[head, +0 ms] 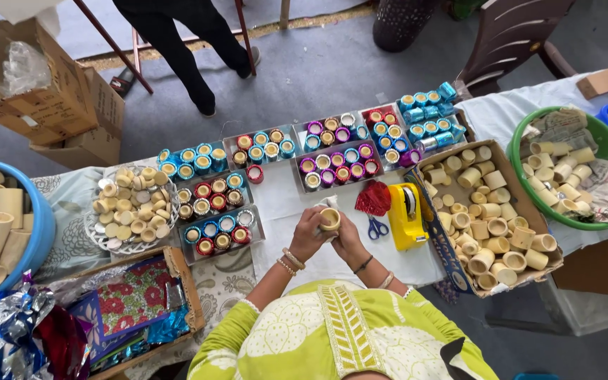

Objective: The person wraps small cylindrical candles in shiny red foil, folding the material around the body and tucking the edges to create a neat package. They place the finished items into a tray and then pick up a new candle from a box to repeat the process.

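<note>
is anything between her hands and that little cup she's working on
Nothing visible. Both the left hand and the right hand already hold the small tan cup directly, above the white cloth; the scissors lie off to the side.

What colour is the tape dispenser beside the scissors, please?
Yellow; the tape dispenser shows best in the head view.

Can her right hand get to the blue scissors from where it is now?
Probably yes: the scissors lie in the open on the white cloth just beside the right hand, nothing between them, though that hand now helps hold a small cup.
</note>
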